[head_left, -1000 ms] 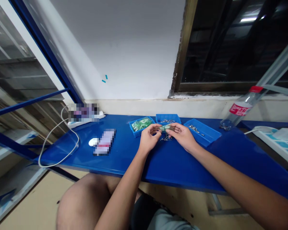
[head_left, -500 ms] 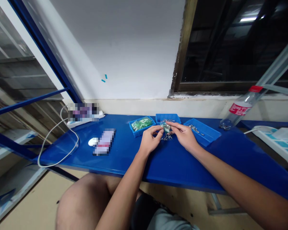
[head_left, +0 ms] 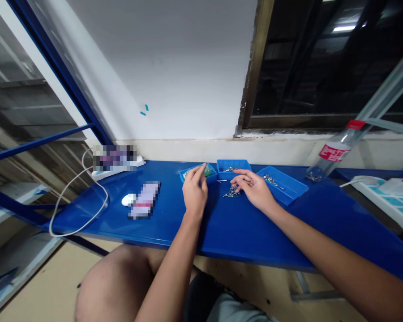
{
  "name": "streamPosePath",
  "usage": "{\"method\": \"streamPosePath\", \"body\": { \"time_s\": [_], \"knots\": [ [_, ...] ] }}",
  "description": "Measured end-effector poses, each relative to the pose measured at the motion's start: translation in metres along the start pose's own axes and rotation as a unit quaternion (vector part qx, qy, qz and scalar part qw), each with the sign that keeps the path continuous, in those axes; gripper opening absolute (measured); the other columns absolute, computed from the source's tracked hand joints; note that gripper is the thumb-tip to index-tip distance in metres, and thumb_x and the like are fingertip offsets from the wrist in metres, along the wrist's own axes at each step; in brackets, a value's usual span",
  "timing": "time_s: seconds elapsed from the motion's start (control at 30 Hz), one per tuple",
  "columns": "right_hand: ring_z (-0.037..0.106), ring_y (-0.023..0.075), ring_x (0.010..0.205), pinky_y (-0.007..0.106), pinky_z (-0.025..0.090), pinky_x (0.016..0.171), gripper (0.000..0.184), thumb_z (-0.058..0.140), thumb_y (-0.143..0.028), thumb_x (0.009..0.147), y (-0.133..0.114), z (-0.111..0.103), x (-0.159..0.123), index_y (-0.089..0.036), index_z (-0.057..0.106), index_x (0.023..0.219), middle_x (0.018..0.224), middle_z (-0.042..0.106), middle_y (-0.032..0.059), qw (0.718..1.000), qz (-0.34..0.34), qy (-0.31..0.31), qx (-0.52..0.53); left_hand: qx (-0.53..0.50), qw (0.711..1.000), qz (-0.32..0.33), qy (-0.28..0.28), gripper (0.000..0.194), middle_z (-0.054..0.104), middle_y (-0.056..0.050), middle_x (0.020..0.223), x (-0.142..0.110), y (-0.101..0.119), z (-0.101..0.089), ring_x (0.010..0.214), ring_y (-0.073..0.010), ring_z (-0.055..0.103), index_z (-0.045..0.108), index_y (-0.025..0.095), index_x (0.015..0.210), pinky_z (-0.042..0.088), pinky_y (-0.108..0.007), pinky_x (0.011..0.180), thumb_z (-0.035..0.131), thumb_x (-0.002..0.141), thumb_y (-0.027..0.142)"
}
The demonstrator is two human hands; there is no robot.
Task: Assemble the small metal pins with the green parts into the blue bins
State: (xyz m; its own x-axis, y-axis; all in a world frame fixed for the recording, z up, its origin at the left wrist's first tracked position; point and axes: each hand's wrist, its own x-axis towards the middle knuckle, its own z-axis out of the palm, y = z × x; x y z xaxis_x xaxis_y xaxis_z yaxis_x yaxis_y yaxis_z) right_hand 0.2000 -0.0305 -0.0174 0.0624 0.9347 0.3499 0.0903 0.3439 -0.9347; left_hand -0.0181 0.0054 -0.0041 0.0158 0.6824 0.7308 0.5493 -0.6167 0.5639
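Note:
My left hand (head_left: 195, 190) reaches over the left blue bin (head_left: 212, 179), which holds small clear-and-green packets (head_left: 208, 171). Its fingers are stretched forward and cover much of the bin; no packet shows clearly in them. My right hand (head_left: 253, 188) hovers by a small pile of thin metal pieces (head_left: 233, 192) on the blue table, like pins or rivets. Its fingers are loosely bent and a little apart, with nothing visible between them. Another thin metal piece (head_left: 222, 180) lies in front of the middle bin.
The middle blue bin (head_left: 233, 163) and right blue bin (head_left: 293, 190) hold metal pieces. A plastic bottle (head_left: 334, 152) leans at the right. To the left are a blurred-out phone-like object (head_left: 144, 201), a white oval object (head_left: 128, 199) and a white cable (head_left: 52, 214).
My hands were together on a small greenish clear packet. They have since parted: the left moved left over the packet bin, while the right stayed near the metal pile.

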Motion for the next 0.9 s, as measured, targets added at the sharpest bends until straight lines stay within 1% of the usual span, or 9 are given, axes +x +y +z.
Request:
{"method": "streamPosePath", "body": {
  "time_s": [0.13,0.23,0.3,0.4,0.5,0.57,0.67,0.73,0.9],
  "knots": [
    [0.074,0.0239,0.091,0.037,0.059,0.074,0.030,0.065,-0.043,0.097,0.001,-0.009,0.002,-0.022,0.072,0.117,0.101,0.078,0.0081,0.992,-0.009,0.002,-0.126,0.126,0.992,0.004,-0.002,0.042,0.071,-0.009,0.135,0.003,-0.015,-0.006,0.123,-0.0323,0.057,0.072,0.025,0.132,0.046,-0.053,0.106,0.046,0.101,0.014],
    [0.072,0.0248,0.088,0.039,0.058,0.075,0.021,0.067,-0.038,0.095,-0.003,-0.012,0.000,-0.026,0.078,0.109,0.100,0.079,0.0065,0.961,-0.076,-0.033,-0.262,0.190,0.981,-0.026,-0.005,0.036,0.071,-0.011,0.136,0.001,-0.018,-0.004,0.124,-0.0375,0.054,0.075,0.025,0.122,0.039,-0.063,0.107,0.052,0.096,0.014],
    [0.070,0.0276,0.098,0.043,0.058,0.083,0.017,0.069,-0.033,0.094,-0.003,-0.012,-0.002,-0.029,0.080,0.107,0.103,0.079,0.0066,0.936,-0.134,-0.083,-0.313,0.215,0.975,-0.049,-0.003,0.030,0.071,-0.013,0.135,0.000,-0.014,-0.002,0.123,-0.0391,0.054,0.076,0.023,0.116,0.034,-0.067,0.108,0.055,0.096,0.019],
    [0.066,0.0294,0.116,0.047,0.057,0.096,0.022,0.068,-0.026,0.095,0.003,-0.007,-0.004,-0.030,0.080,0.113,0.109,0.079,0.0073,0.914,-0.185,-0.144,-0.330,0.230,0.971,-0.067,-0.004,0.027,0.068,-0.017,0.133,-0.002,-0.008,0.001,0.121,-0.0402,0.055,0.076,0.021,0.111,0.031,-0.069,0.109,0.054,0.098,0.030],
    [0.066,0.0279,0.116,0.047,0.056,0.100,0.028,0.065,-0.020,0.095,0.013,-0.003,-0.004,-0.030,0.080,0.117,0.112,0.078,0.0085,0.903,-0.209,-0.174,-0.333,0.223,0.972,-0.074,0.001,0.028,0.067,-0.018,0.130,-0.002,-0.005,0.002,0.120,-0.0408,0.055,0.076,0.021,0.108,0.029,-0.070,0.110,0.053,0.099,0.034],
    [0.067,0.0267,0.113,0.046,0.057,0.099,0.028,0.064,-0.016,0.095,0.017,-0.001,-0.002,-0.029,0.080,0.115,0.110,0.078,0.0083,0.898,-0.220,-0.187,-0.332,0.222,0.972,-0.072,0.016,0.028,0.064,-0.019,0.134,-0.002,-0.003,0.002,0.126,-0.0427,0.051,0.075,0.021,0.113,0.029,-0.071,0.110,0.054,0.099,0.033],
    [0.067,0.0261,0.108,0.045,0.057,0.096,0.028,0.062,-0.012,0.095,0.019,0.000,0.000,-0.028,0.079,0.112,0.105,0.078,0.0072,0.892,-0.228,-0.196,-0.336,0.219,0.975,-0.034,0.034,0.035,0.056,-0.018,0.148,-0.001,0.003,0.000,0.145,-0.0456,0.037,0.068,0.022,0.129,0.026,-0.072,0.115,0.057,0.097,0.029],
    [0.066,0.0259,0.107,0.044,0.056,0.096,0.028,0.062,-0.011,0.095,0.019,0.000,0.002,-0.027,0.078,0.112,0.104,0.077,0.0070,0.890,-0.233,-0.198,-0.338,0.198,0.980,0.013,0.018,0.040,0.052,-0.017,0.153,-0.001,0.009,-0.001,0.151,-0.0435,0.029,0.063,0.022,0.137,0.026,-0.069,0.118,0.057,0.097,0.025],
    [0.065,0.0264,0.104,0.044,0.057,0.092,0.027,0.060,-0.009,0.094,0.017,0.000,0.004,-0.024,0.077,0.108,0.099,0.075,0.0083,0.874,-0.256,-0.208,-0.357,0.093,0.985,0.117,-0.090,0.038,0.059,-0.014,0.143,-0.003,0.020,0.005,0.144,-0.0344,0.041,0.062,0.021,0.135,0.035,-0.057,0.121,0.052,0.099,0.018]
  ]
}}
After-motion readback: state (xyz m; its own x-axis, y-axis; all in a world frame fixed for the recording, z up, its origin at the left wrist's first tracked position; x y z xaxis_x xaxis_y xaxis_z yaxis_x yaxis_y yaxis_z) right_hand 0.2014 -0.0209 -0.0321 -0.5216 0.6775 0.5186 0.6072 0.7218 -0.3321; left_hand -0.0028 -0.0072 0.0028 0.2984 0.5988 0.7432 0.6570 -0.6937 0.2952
